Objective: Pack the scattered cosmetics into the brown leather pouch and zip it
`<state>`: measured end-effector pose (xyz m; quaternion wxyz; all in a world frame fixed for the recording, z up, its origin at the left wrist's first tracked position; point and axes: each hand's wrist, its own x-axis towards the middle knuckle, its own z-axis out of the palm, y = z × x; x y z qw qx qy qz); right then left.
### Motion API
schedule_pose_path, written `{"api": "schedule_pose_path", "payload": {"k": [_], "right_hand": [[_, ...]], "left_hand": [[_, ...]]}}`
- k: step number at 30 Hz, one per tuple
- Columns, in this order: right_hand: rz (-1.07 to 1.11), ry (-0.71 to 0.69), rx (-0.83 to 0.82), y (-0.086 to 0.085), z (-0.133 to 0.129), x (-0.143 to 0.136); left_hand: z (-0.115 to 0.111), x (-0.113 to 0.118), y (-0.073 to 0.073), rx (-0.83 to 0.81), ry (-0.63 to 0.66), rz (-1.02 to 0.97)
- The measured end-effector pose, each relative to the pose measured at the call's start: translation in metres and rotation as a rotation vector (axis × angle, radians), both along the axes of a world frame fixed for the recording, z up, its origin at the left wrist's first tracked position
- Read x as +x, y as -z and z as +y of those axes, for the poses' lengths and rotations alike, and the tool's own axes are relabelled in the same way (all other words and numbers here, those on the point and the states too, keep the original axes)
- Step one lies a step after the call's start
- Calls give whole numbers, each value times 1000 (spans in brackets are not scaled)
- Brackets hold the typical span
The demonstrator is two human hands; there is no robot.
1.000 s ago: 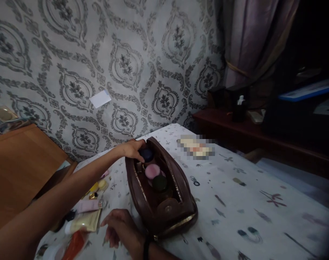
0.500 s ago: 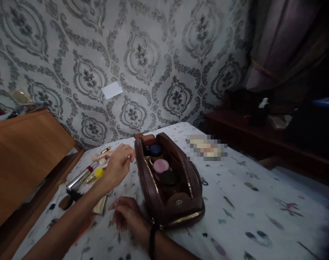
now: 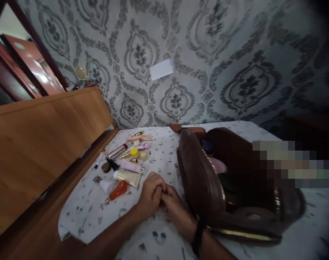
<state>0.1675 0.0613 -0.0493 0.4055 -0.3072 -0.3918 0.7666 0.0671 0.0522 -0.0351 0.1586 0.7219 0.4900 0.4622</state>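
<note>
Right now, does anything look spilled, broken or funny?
The white card on the wallpaper looks crooked: it tilts against the pattern. I see nothing spilled or broken; the brown bag is open, and cosmetics lie scattered to its left.

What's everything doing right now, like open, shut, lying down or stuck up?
Left hand and right hand: together, touching; insides hidden.
Brown bag: unzipped and open.
Cream tube: lying flat, cap on.
Pink tube: lying flat.
Orange bottle: lying down; too blurry to tell if shut.
Black wristband: worn on the right wrist.
White card: tilted, flat against the wall.
</note>
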Motion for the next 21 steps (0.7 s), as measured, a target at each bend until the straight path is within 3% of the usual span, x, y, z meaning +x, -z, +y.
{"api": "schedule_pose_path", "payload": {"k": [6, 10, 13, 16, 19, 21], "right_hand": [[-2, -34, -61, -3, 1, -2], [20, -103, -57, 0, 5, 0], [14, -132, -60, 0, 6, 1], [4, -136, -60, -2, 6, 1], [11, -134, -55, -2, 6, 0], [13, -138, -62, -1, 6, 0]], "left_hand": [[-1, -4, -2, -23, 36, -40], [3, -25, -15, -80, -92, 89], [18, -65, -28, -125, -259, 176], [41, -120, -35, -178, -436, 277], [59, -169, -33, -248, -561, 361], [65, -188, -27, -288, -600, 408]]}}
